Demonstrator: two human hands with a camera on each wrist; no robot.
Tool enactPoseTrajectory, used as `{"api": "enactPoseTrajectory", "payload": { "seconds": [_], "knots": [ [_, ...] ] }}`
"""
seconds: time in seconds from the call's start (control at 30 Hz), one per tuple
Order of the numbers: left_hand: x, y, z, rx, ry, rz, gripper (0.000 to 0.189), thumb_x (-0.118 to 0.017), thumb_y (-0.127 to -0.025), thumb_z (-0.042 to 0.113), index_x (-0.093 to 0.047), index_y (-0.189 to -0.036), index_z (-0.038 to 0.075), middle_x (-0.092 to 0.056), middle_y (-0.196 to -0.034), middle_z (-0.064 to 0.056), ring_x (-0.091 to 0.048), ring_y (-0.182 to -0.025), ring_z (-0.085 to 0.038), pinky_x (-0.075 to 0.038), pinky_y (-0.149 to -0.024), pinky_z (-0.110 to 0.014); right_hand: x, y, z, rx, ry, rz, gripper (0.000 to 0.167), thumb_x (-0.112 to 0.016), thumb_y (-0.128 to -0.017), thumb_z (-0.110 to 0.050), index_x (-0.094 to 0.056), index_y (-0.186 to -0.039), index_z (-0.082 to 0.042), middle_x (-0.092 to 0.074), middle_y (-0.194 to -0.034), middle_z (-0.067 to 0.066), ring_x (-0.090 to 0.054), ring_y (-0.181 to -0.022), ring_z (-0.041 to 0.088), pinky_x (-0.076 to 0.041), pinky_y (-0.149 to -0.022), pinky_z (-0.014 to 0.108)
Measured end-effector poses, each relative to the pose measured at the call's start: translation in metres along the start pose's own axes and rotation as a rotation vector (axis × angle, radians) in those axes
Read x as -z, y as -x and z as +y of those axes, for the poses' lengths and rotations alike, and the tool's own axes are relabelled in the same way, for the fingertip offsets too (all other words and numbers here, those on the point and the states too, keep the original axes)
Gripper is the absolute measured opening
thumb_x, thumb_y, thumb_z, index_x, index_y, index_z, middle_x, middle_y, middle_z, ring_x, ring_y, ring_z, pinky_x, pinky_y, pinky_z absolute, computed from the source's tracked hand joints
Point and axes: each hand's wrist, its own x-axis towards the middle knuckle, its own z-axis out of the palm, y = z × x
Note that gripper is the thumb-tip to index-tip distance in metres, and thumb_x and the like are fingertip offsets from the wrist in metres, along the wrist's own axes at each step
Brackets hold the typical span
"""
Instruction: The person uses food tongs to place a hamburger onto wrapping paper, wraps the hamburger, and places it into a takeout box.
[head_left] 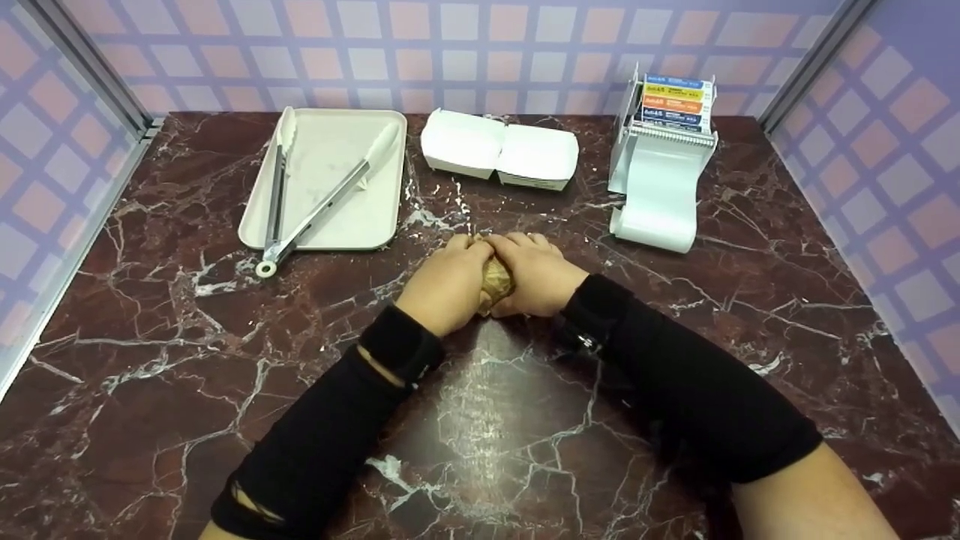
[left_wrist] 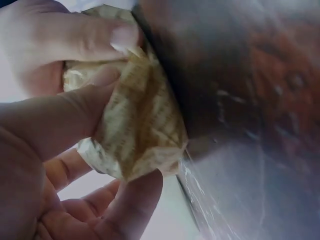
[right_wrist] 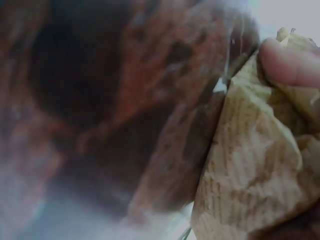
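Between both hands sits a rounded paper-wrapped bundle (head_left: 496, 280), low over the dark marbled table. Its tan wrapper (left_wrist: 137, 117) is crumpled and printed with rows of brown text, and whatever lies inside is hidden. My left hand (head_left: 448, 285) grips the bundle from the left, thumb on the near face and fingers curled round the other side in the left wrist view. From the right, my right hand (head_left: 540, 276) holds it, its thumb pressing on the folded paper. In the right wrist view a broad creased flap of the wrapper (right_wrist: 245, 150) shows beside a fingertip.
Metal tongs (head_left: 322, 206) with pale tips lie spread on a beige tray (head_left: 322, 232) at the back left. An opened white clamshell box (head_left: 499, 150) stands behind the hands. At the back right is a dispenser (head_left: 667, 131) with coloured labelled strips and a hanging pale roll (head_left: 660, 202).
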Motion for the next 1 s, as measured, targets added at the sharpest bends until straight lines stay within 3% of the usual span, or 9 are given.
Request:
{"api": "enactPoseTrajectory", "payload": {
  "seconds": [0.13,0.3,0.4,0.57,0.67,0.83,1.0],
  "knots": [
    [-0.002,-0.002,-0.001,-0.019,0.013,0.004,0.07,-0.082,-0.089,0.015,-0.053,-0.151,0.005,-0.052,-0.153,-0.019,-0.064,-0.127,-0.039,-0.054,-0.11,-0.051,0.004,0.001,0.011,0.047,-0.078,-0.059,0.11,-0.088,-0.078,-0.032,-0.025,-0.167,-0.014,-0.033,-0.17,0.013,-0.029,-0.156,0.038,-0.019,-0.132,0.059],
    [-0.007,0.001,0.003,-0.019,-0.001,0.015,0.065,-0.073,-0.096,0.012,-0.047,-0.155,0.003,-0.045,-0.16,-0.021,-0.061,-0.131,-0.041,-0.054,-0.111,-0.051,0.006,0.002,0.018,0.017,-0.136,-0.095,0.111,-0.086,-0.08,-0.029,-0.02,-0.169,-0.019,-0.027,-0.173,0.011,-0.027,-0.156,0.039,-0.028,-0.128,0.059],
    [-0.011,0.008,0.01,-0.02,-0.036,-0.013,0.068,-0.065,-0.099,0.009,-0.037,-0.161,0.001,-0.03,-0.169,-0.026,-0.06,-0.131,-0.046,-0.056,-0.107,-0.053,0.006,0.002,0.017,0.003,-0.131,-0.091,0.11,-0.086,-0.082,-0.032,-0.02,-0.169,-0.018,-0.028,-0.173,0.011,-0.027,-0.157,0.039,-0.026,-0.13,0.058],
    [-0.014,0.019,0.023,-0.022,-0.098,-0.113,0.089,-0.072,-0.098,0.024,-0.02,-0.167,0.007,-0.002,-0.175,-0.026,-0.053,-0.137,-0.05,-0.059,-0.103,-0.053,0.006,0.001,0.018,0.02,-0.103,-0.083,0.106,-0.086,-0.084,-0.036,-0.024,-0.167,-0.012,-0.033,-0.171,0.013,-0.032,-0.156,0.04,-0.022,-0.132,0.056],
    [-0.016,0.02,0.027,-0.034,-0.163,-0.143,0.101,-0.077,-0.094,0.038,-0.015,-0.168,0.006,0.003,-0.174,-0.029,-0.039,-0.149,-0.052,-0.047,-0.117,-0.055,0.007,0.0,0.018,0.032,-0.106,-0.068,0.098,-0.087,-0.083,-0.034,-0.033,-0.161,-0.011,-0.043,-0.164,0.012,-0.04,-0.151,0.038,-0.026,-0.131,0.054],
    [-0.019,0.02,0.03,-0.063,-0.254,-0.159,0.116,-0.078,-0.089,0.053,-0.009,-0.167,0.0,0.003,-0.173,-0.03,-0.004,-0.162,-0.048,-0.012,-0.133,-0.058,0.008,-0.003,0.017,0.007,-0.128,-0.054,0.092,-0.088,-0.081,-0.03,-0.039,-0.155,-0.009,-0.051,-0.156,0.013,-0.048,-0.145,0.035,-0.034,-0.128,0.05],
    [-0.02,0.022,0.028,-0.092,-0.259,-0.175,0.124,-0.08,-0.085,0.061,-0.01,-0.167,0.0,0.003,-0.174,-0.029,0.002,-0.163,-0.045,-0.007,-0.134,-0.052,0.008,-0.005,0.014,-0.011,-0.148,-0.057,0.095,-0.089,-0.078,-0.026,-0.036,-0.155,-0.007,-0.053,-0.153,0.02,-0.053,-0.141,0.036,-0.042,-0.123,0.048]
  ]
}}
